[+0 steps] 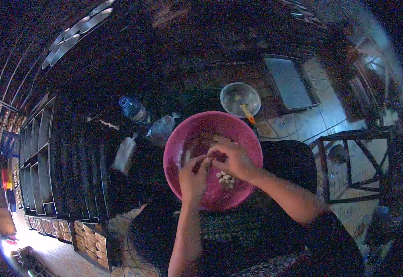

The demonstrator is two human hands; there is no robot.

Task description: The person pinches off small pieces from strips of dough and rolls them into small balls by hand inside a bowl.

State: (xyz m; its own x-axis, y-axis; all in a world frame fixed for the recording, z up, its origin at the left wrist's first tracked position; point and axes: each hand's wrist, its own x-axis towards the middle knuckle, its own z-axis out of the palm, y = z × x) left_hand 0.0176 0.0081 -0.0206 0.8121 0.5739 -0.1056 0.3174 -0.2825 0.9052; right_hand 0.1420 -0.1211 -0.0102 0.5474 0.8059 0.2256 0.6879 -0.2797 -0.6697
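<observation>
A large pink plastic basin (173,134) is in front of me, and both hands are over its inside. My left hand (194,173) has thumb and fingers pinched close to the fingertips of my right hand (229,159). The fingertips of both hands meet near the basin's middle; whatever is between them is too small or blurred to name. Below my right hand a little heap of small pale rounded pieces (226,180) lies at the bottom of the basin. More pieces toward the far side are dim and partly hidden by my hands.
Beyond the basin stands a translucent bowl (229,99) with an orange-handled tool (247,113) in it. Left of the basin are a plastic bottle (132,109) and clear plastic bags (126,154). Black metal racks (37,161) line the left; a dark metal frame (324,171) stands right.
</observation>
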